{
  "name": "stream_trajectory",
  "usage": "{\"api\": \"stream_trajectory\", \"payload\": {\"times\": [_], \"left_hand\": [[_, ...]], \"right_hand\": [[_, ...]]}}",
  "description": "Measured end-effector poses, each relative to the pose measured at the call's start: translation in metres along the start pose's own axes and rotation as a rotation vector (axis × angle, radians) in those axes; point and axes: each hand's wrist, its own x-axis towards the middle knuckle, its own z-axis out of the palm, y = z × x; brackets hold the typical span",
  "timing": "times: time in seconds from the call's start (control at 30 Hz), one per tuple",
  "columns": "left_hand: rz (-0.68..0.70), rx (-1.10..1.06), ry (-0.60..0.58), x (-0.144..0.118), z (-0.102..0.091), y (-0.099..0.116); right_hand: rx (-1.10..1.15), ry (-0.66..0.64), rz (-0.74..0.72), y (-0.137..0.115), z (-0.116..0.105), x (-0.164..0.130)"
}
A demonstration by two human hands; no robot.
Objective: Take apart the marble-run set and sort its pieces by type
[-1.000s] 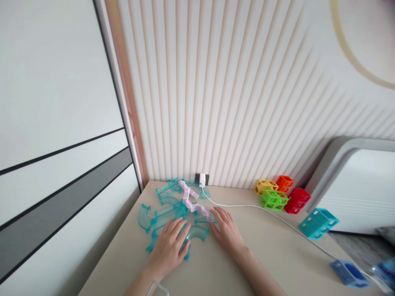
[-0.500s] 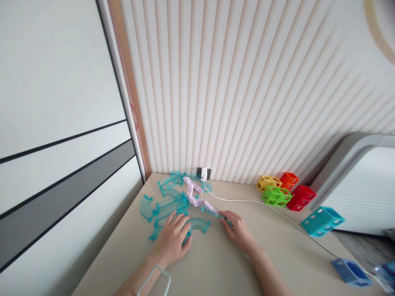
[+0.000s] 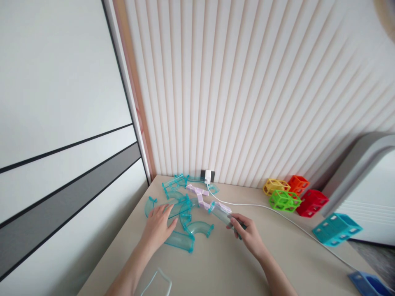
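Observation:
My right hand (image 3: 247,234) grips one end of a clear teal tube piece (image 3: 222,216), its other end pointing up and left over the tabletop. My left hand (image 3: 159,225) lies open with fingers apart over a pile of see-through teal track pieces, partly covering a wide straight piece (image 3: 179,206). Whether it presses on that piece I cannot tell. Near it are a curved teal piece (image 3: 200,228) and a straight teal piece (image 3: 180,241). Beyond my right hand, a zigzag of pale purple blocks (image 3: 202,199) lies partly behind the tube.
A white charger (image 3: 207,176) sits in the wall socket, its cable (image 3: 247,204) running right across the table. Yellow, orange, green (image 3: 284,200) and red (image 3: 312,202) open-sided blocks stand at the back right. A teal block (image 3: 336,229) and a blue one (image 3: 368,283) are nearer.
My right hand has lifted and tilted the teal tube. My left hand has moved left and back onto the pile, uncovering a straight teal piece. The purple chain has shifted shape.

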Motion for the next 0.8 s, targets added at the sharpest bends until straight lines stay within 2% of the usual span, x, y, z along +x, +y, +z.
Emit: {"api": "stream_trajectory", "payload": {"times": [0.1, 0.23, 0.53, 0.8], "left_hand": [[0.002, -0.037, -0.039, -0.002, 0.006, -0.006], [0.034, -0.075, -0.027, 0.001, 0.007, -0.006], [0.061, -0.165, 0.043, 0.007, 0.010, -0.005], [-0.025, -0.313, 0.055, 0.014, 0.002, 0.002]], "right_hand": [[0.095, 0.035, -0.006, -0.002, 0.005, -0.001], [0.180, 0.063, 0.007, -0.001, 0.010, 0.000], [0.183, 0.109, 0.044, 0.007, 0.014, 0.004], [0.194, 0.091, 0.056, 0.010, 0.017, 0.004]]}}
